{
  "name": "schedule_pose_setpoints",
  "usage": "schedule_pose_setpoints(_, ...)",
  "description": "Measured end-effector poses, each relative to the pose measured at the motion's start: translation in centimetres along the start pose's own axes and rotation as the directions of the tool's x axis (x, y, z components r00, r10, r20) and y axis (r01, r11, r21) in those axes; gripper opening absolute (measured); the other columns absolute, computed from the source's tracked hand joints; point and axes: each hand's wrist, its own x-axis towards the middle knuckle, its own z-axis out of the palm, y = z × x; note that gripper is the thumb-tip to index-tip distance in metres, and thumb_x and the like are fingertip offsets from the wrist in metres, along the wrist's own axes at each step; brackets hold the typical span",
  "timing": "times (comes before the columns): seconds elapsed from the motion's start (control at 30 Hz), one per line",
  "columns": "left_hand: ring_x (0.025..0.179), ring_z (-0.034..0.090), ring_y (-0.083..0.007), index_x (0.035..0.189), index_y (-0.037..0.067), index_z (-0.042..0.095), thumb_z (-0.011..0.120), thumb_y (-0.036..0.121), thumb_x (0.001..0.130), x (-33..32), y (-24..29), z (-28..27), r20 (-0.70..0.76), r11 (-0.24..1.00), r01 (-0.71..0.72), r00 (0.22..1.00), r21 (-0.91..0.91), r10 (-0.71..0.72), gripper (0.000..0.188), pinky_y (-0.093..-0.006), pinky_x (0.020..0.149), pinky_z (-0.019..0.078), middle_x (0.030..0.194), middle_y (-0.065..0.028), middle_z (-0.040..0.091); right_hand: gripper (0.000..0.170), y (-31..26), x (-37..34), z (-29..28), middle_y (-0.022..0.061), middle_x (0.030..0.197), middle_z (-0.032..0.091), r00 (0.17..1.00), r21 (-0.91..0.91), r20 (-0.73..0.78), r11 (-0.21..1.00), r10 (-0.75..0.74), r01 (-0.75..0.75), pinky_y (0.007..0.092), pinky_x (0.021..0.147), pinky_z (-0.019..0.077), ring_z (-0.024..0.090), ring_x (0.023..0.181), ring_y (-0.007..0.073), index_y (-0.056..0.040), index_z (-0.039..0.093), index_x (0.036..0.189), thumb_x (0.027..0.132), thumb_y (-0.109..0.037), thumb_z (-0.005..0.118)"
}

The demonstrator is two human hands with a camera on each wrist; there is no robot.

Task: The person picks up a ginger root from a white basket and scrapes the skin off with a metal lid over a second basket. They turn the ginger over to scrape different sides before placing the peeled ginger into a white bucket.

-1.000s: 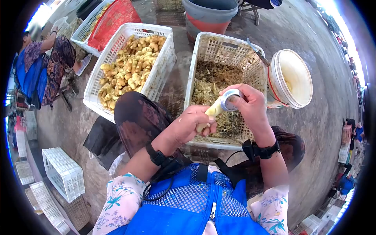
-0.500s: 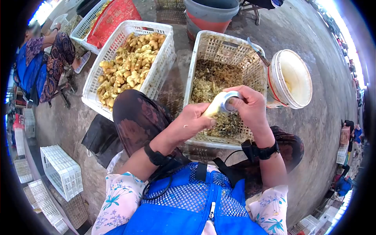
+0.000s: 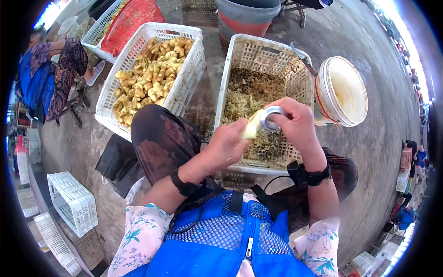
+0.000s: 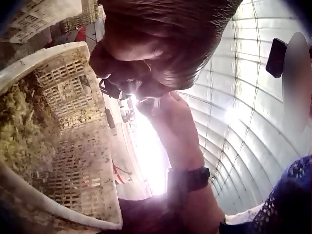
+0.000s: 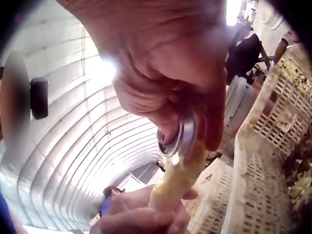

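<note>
A pale, peeled-looking piece of ginger (image 3: 251,128) is gripped at its lower end by my left hand (image 3: 226,144), above a white crate (image 3: 223,92) of brown and yellowish scraps. My right hand (image 3: 297,123) pinches a round metal ring-like tool (image 3: 271,118), its thumb inside the rim. In the right wrist view the metal tool (image 5: 185,139) lies against the upper part of the ginger (image 5: 178,179). My left hand (image 4: 156,44) hides most of the ginger in the left wrist view.
A white crate (image 3: 195,62) of knobbly ginger stands at the left. Right of the scrap crate is a white bucket (image 3: 325,92); a knife-like tool (image 3: 303,58) rests on the crate's edge. Behind is a grey-and-red tub (image 3: 247,25). Another person (image 3: 39,78) sits far left.
The left hand has turned around the ginger, whose lower end was visible below the fingers a second ago. Both hands remain close together, with the tool at the ginger's upper end.
</note>
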Motion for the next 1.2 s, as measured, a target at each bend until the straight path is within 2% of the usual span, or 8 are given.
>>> schedule_pose_setpoints(0.3, 0.072, 0.06, -0.0178, 0.117, -0.003, 0.062, 0.067, 0.005, 0.087, 0.1, 0.4, -0.2, 0.08, 0.96, 0.096, 0.994, -0.264, -0.077, 0.031, -0.032, 0.067, 0.0488, 0.084, -0.0076, 0.062, 0.012, -0.3, 0.1, 0.5, -0.0005, 0.087, 0.064, 0.998, 0.07, 0.033, 0.996, -0.049, 0.047, 0.0247, 0.066, 0.0453, 0.054, 0.074, 0.0056, 0.0012, 0.07, 0.097, 0.086, 0.0, 0.075)
schedule_pose_setpoints(0.4, 0.069, 0.052, -0.0095, 0.117, -0.005, 0.063, 0.065, 0.004, 0.089, 0.4, 0.4, -0.8, 0.308, 0.648, 0.455, 0.891, -0.612, -0.334, 0.03, -0.0268, 0.062, 0.0435, 0.082, -0.0008, 0.058, 0.011, 0.3, 0.3, -0.1, -0.0025, 0.086, 0.064, 0.996, 0.111, -0.055, 0.992, 0.067, -0.061, 0.0237, 0.064, 0.0444, 0.052, 0.073, 0.005, 0.0009, 0.07, 0.097, 0.087, 0.0, 0.075)
schedule_pose_setpoints(0.5, 0.066, 0.045, -0.0059, 0.116, -0.003, 0.063, 0.064, 0.005, 0.089, 0.6, 1.5, -1.3, 0.352, 0.454, 0.481, 0.871, -0.75, -0.343, 0.028, -0.023, 0.06, 0.0383, 0.081, 0.0008, 0.055, 0.009, -0.5, 0.6, 0.0, -0.0036, 0.085, 0.063, 0.991, 0.26, -0.09, 0.963, 0.102, -0.076, 0.0234, 0.063, 0.044, 0.052, 0.071, 0.0044, 0.0008, 0.07, 0.094, 0.087, -0.001, 0.075)
schedule_pose_setpoints(0.57, 0.065, 0.045, -0.0062, 0.116, -0.003, 0.063, 0.063, 0.005, 0.089, 0.7, 1.5, -1.1, 0.368, 0.425, 0.502, 0.857, -0.753, -0.36, 0.028, -0.0232, 0.059, 0.0388, 0.079, 0.0012, 0.055, 0.01, -1.3, 0.4, 0.9, -0.0004, 0.088, 0.065, 0.995, 0.368, -0.058, 0.928, 0.081, -0.054, 0.0252, 0.063, 0.0453, 0.054, 0.072, 0.0055, 0.0012, 0.069, 0.091, 0.085, -0.002, 0.077)
schedule_pose_setpoints(0.7, 0.064, 0.046, -0.0063, 0.115, -0.003, 0.062, 0.063, 0.005, 0.089, 0.6, 1.3, -0.7, 0.351, 0.43, 0.493, 0.86, -0.756, -0.37, 0.027, -0.0226, 0.058, 0.0385, 0.077, 0.0013, 0.054, 0.015, -0.7, -0.2, 2.5, 0.0077, 0.099, 0.064, 0.98, 0.063, -0.064, 0.98, -0.186, 0.19, 0.0276, 0.062, 0.0457, 0.056, 0.072, 0.0102, 0.003, 0.067, 0.087, 0.08, 0.0, 0.08)
schedule_pose_setpoints(0.8, 0.063, 0.046, -0.0064, 0.116, -0.002, 0.062, 0.062, 0.005, 0.09, 0.6, 0.3, -0.1, 0.232, 0.752, 0.404, 0.915, -0.521, -0.33, 0.027, -0.0228, 0.057, 0.0381, 0.077, 0.0001, 0.055, 0.01, -0.4, 0.0, 2.0, 0.0041, 0.1, 0.065, 0.993, -0.05, -0.026, 0.993, -0.111, 0.11, 0.0248, 0.069, 0.047, 0.057, 0.08, 0.0077, 0.0016, 0.068, 0.09, 0.085, 0.0, 0.076)
schedule_pose_setpoints(1.03, 0.06, 0.046, -0.0073, 0.119, -0.003, 0.06, 0.058, 0.003, 0.09, 0.7, 1.3, -1.0, 0.4, 0.338, 0.524, 0.838, -0.782, -0.372, 0.03, -0.0244, 0.055, 0.0375, 0.078, -0.003, 0.058, 0.008, -0.6, 0.7, 1.0, 0.0007, 0.08, 0.063, 0.992, 0.269, -0.078, 0.96, 0.101, -0.077, 0.027, 0.064, 0.0455, 0.054, 0.071, 0.0081, 0.001, 0.069, 0.088, 0.083, 0.001, 0.075)
schedule_pose_setpoints(1.2, 0.059, 0.043, -0.0092, 0.115, -0.004, 0.059, 0.055, 0.003, 0.091, 0.8, 1.1, -1.2, 0.436, 0.276, 0.517, 0.846, -0.81, -0.305, 0.025, -0.0265, 0.054, 0.0362, 0.077, -0.007, 0.058, 0.013, -1.5, 0.3, 2.0, 0.0057, 0.094, 0.062, 0.991, -0.02, -0.039, 0.992, -0.126, 0.126, 0.0262, 0.067, 0.0453, 0.055, 0.078, 0.0127, 0.0032, 0.065, 0.086, 0.081, 0.0, 0.077)
